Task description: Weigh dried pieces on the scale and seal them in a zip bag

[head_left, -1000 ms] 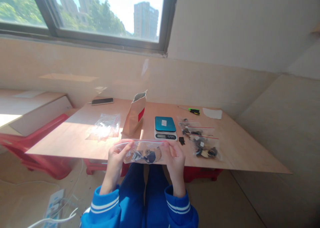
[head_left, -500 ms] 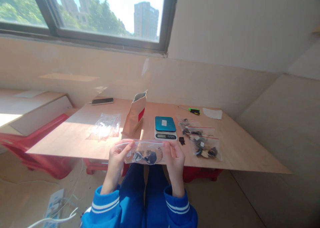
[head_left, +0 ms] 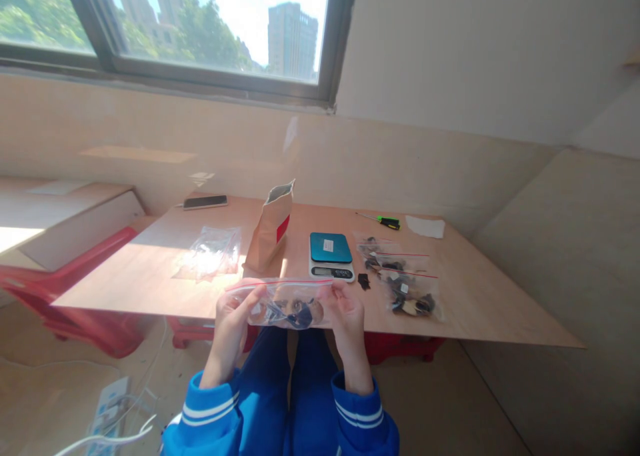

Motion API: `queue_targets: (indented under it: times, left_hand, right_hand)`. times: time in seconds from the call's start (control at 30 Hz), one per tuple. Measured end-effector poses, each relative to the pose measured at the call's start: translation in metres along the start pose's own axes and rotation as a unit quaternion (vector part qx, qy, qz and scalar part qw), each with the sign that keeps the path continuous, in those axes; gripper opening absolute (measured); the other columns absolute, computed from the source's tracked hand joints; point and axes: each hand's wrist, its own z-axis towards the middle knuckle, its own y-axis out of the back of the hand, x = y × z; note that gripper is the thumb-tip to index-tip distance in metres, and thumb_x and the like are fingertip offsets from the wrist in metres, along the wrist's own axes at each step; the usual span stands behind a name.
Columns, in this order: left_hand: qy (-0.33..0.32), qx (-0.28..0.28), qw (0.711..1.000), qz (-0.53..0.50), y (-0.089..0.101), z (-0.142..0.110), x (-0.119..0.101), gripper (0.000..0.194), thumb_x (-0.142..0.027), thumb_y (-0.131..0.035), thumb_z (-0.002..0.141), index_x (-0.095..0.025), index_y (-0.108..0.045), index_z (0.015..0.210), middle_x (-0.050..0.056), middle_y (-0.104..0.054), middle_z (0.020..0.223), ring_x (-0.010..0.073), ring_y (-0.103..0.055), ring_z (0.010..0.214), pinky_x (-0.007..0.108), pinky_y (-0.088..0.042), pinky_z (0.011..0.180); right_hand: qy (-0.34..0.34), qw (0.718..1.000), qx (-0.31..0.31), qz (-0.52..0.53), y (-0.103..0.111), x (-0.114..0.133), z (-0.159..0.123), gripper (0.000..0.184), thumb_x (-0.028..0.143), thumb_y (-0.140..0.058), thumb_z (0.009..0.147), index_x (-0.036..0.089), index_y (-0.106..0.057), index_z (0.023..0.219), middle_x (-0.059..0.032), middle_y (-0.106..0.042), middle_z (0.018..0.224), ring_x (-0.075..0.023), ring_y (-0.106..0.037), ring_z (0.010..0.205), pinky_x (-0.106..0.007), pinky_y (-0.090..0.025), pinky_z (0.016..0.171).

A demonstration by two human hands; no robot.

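A clear zip bag (head_left: 286, 304) with a red seal strip and dark small pieces inside is held level over the near table edge. My left hand (head_left: 231, 323) grips its left end, fingers curled round the bag. My right hand (head_left: 347, 317) pinches its right end near the seal. Just beyond the bag stands a small digital scale (head_left: 330, 255) with a teal platform. To its left a brown paper pouch (head_left: 271, 228) stands open at the top.
Filled zip bags (head_left: 400, 279) lie right of the scale on the wooden table (head_left: 475, 296). A pile of empty clear bags (head_left: 211, 253) lies to the left. A phone (head_left: 205, 203), a green-handled screwdriver (head_left: 384, 221) and white paper (head_left: 425, 227) sit at the back. A power strip (head_left: 107, 409) is on the floor.
The bag has shifted slightly; its seal edge now sits a little higher, and my right fingers have slid inward along the top edge. Nothing on the table moved.
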Motion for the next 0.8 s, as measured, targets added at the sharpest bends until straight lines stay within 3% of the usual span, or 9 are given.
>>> queue_targets:
  times: [0.23,0.43,0.63,0.8]
  left_hand:
    - [-0.052,0.023,0.995,0.078,0.009,-0.002,0.002,0.018,-0.033,-0.072,0.073,-0.016,-0.07,0.078,0.0,-0.066,0.066,0.0121,-0.059,0.059,0.02,-0.047,0.055]
    - [-0.05,0.03,0.993,0.102,0.01,-0.005,-0.001,0.017,-0.033,-0.072,0.074,-0.017,-0.07,0.08,0.0,-0.066,0.069,0.012,-0.06,0.063,0.019,-0.047,0.056]
    - [-0.052,0.027,0.993,0.106,0.009,-0.004,-0.002,0.018,-0.034,-0.072,0.074,-0.017,-0.07,0.08,0.0,-0.067,0.07,0.0132,-0.061,0.063,0.02,-0.048,0.056]
    - [-0.068,0.022,0.99,0.118,0.008,-0.003,-0.004,0.018,-0.035,-0.072,0.074,-0.017,-0.07,0.078,-0.001,-0.067,0.067,0.0137,-0.061,0.059,0.021,-0.049,0.055]
  right_hand:
    - [-0.062,0.997,0.034,-0.006,0.006,-0.006,0.003,0.025,0.042,-0.067,0.079,0.018,-0.068,0.088,-0.0061,-0.073,0.086,-0.0196,-0.066,0.082,-0.035,-0.053,0.079]
    - [-0.059,0.998,0.006,-0.02,0.007,-0.009,0.003,0.024,0.041,-0.068,0.078,0.018,-0.069,0.084,-0.0056,-0.073,0.083,-0.0198,-0.067,0.081,-0.035,-0.053,0.08]
    - [-0.009,0.999,-0.013,-0.036,0.004,-0.006,0.003,0.02,0.037,-0.067,0.08,0.018,-0.066,0.079,-0.0043,-0.07,0.078,-0.0194,-0.065,0.081,-0.036,-0.051,0.082]
    - [0.089,0.994,-0.017,-0.056,0.003,0.003,0.003,0.012,0.03,-0.065,0.081,0.019,-0.064,0.076,-0.0029,-0.065,0.082,-0.0182,-0.062,0.085,-0.036,-0.051,0.084]
